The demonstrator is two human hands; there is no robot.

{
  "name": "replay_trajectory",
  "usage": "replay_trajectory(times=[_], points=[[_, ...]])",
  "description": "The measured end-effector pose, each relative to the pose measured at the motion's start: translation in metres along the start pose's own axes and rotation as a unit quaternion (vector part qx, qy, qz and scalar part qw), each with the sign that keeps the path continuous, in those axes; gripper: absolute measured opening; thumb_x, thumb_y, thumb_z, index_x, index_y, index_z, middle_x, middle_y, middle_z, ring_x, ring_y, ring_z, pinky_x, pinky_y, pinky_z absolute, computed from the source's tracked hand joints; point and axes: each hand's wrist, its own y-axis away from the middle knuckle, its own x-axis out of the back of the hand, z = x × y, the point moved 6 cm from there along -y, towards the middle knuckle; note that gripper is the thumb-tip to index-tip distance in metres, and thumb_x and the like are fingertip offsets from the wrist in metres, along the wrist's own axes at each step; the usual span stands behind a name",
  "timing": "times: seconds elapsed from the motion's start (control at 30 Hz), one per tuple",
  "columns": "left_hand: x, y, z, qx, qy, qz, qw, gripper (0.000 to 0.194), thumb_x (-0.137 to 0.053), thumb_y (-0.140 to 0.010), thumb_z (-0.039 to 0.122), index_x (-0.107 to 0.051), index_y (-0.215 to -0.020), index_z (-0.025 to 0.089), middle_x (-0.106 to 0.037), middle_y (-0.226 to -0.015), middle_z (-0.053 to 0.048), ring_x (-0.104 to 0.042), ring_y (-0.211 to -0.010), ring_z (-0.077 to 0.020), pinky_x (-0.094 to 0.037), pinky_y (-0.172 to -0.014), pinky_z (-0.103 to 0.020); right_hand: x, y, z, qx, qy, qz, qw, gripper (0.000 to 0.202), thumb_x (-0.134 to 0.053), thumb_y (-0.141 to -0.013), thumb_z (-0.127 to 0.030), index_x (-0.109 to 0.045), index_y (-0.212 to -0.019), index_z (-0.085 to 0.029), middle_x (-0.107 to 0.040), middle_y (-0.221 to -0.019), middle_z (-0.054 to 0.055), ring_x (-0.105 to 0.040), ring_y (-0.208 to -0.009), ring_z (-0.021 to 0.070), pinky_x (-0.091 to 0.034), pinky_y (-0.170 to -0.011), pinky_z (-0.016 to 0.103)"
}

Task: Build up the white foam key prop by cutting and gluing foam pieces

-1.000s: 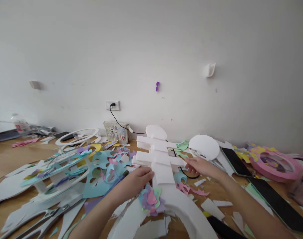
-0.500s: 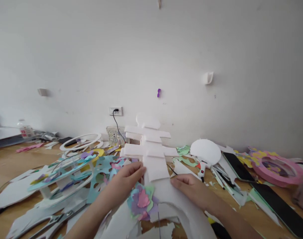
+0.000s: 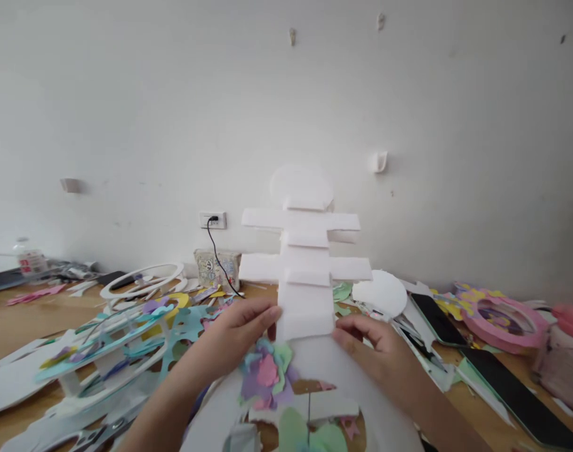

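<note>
A tall white foam craft piece (image 3: 307, 307) stands in front of me, leaning back. It has a rounded top, overlapping strips down its middle and two pairs of flat side arms; lower down it widens around an opening. The fingers of my left hand (image 3: 246, 329) pinch its left edge. Opposite, my right hand (image 3: 378, 348) grips the right edge between thumb and fingers. A layered foam flower (image 3: 266, 371) in pink, purple and green sits on its lower left, below my left hand. Green petal shapes (image 3: 309, 430) show at the bottom.
Left of me lie a tiered white and blue ring frame (image 3: 145, 339) and scissors (image 3: 102, 433). To the right are a white disc (image 3: 380, 294), two dark phones (image 3: 516, 392), a pink ring (image 3: 507, 320) and foam scraps. A cable (image 3: 214, 251) hangs from the wall socket.
The white foam piece has been raised and stands straighter, shifted slightly right. Both hands keep their hold on its edges. The green petal shapes have come into view at the bottom.
</note>
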Motion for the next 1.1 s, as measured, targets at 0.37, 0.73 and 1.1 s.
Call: replay_trajectory(times=[0.37,0.73,1.1], points=[[-0.012,0.018,0.003,0.012,0.01,0.105,0.994,0.043,-0.042,-0.085,0.058,-0.063,-0.095,0.022,-0.064,-0.09,-0.006,-0.057,-0.093,-0.0267,-0.048,-0.081,-0.034,0.002,0.008,-0.017,0.092,0.048,0.079,0.991,0.027,-0.053,-0.082,-0.046,-0.067,-0.076,-0.023,-0.067,-0.075,0.004,-0.059,-0.074,0.0216,-0.045,-0.069,0.031],[-0.024,0.034,0.015,0.069,0.14,0.106,0.982,0.035,-0.057,-0.082,0.055,-0.06,-0.089,0.021,-0.05,-0.081,0.003,-0.044,-0.039,-0.0053,-0.034,-0.03,-0.017,0.008,0.028,-0.028,0.14,0.086,0.121,0.979,0.019,-0.053,-0.083,-0.037,-0.063,-0.073,-0.023,-0.06,-0.069,0.0,-0.056,-0.069,0.0184,-0.043,-0.067,0.029],[-0.026,0.038,0.024,-0.028,0.11,0.141,0.983,0.024,-0.06,-0.087,0.044,-0.064,-0.083,0.02,-0.055,-0.076,0.001,-0.058,-0.065,-0.0143,-0.044,-0.044,-0.017,0.01,0.031,-0.041,0.151,0.092,0.151,0.973,0.032,-0.057,-0.082,-0.044,-0.056,-0.059,-0.022,-0.055,-0.057,-0.002,-0.053,-0.056,0.0156,-0.041,-0.056,0.026]])
